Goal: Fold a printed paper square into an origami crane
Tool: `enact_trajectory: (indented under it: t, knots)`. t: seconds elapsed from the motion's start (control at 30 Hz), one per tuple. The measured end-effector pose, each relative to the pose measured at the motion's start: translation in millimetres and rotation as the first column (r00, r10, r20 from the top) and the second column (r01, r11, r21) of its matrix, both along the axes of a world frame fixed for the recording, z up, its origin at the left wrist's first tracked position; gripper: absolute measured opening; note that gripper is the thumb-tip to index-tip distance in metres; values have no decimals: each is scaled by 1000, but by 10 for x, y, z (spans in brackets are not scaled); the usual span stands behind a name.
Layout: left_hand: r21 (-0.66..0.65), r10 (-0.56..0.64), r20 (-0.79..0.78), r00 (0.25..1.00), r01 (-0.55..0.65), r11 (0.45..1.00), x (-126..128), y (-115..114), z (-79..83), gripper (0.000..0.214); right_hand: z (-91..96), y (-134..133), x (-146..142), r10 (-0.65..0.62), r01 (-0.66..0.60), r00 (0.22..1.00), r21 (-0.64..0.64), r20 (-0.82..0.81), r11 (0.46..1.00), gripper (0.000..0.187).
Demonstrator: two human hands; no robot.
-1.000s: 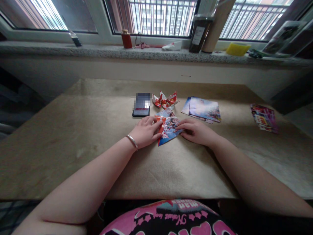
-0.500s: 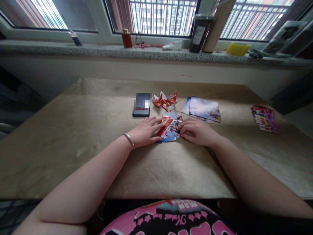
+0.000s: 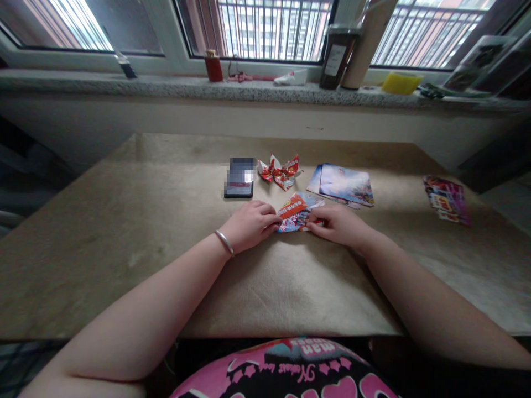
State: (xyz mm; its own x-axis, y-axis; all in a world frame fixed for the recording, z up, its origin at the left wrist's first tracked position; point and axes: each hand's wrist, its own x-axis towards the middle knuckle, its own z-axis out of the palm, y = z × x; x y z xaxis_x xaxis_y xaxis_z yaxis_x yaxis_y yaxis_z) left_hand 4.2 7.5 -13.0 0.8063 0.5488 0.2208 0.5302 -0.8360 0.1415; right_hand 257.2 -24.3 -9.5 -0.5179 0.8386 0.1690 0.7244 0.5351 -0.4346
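A folded piece of printed paper (image 3: 296, 211), red, white and blue, lies on the tan table (image 3: 166, 221) between my hands. My left hand (image 3: 250, 224), with a silver bangle on its wrist, pinches the paper's left edge with curled fingers. My right hand (image 3: 338, 224) pinches the right edge, fingers closed on it. Just beyond sit a finished folded paper shape (image 3: 279, 169) in red and white and a dark phone (image 3: 239, 178) lying flat.
A stack of printed sheets (image 3: 345, 186) lies right of the folded shape, and another colourful stack (image 3: 447, 200) near the table's right edge. The window sill behind holds a red lighter (image 3: 214, 66), a dark jar (image 3: 336, 58), a cardboard tube and a yellow sponge (image 3: 402, 83).
The paper's near corner has been folded up and away, so the piece is now shorter. Both hands drew closer to its edges and curled from flat into pinches.
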Motion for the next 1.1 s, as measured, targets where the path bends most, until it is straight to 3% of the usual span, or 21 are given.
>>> enact_trajectory:
  t: [0.17, 0.47, 0.73, 1.1]
  knots:
    - [-46, -74, 45, 996, 76, 996, 3, 3, 7, 23, 17, 18, 30, -71, 70, 997, -72, -19, 995, 19]
    - [-52, -113, -9, 994, 113, 992, -11, -9, 8, 31, -17, 65, 33, -186, 186, 983, -67, -1, 980, 22]
    - [-109, -119, -124, 985, 106, 988, -34, -159, 148, 65, -17, 81, 4, -254, 256, 966, -31, 43, 966, 23]
    - [-86, -79, -249, 965, 59, 995, 28, -166, 25, 73, -39, 120, 57, -354, 363, 927, -65, 120, 929, 22]
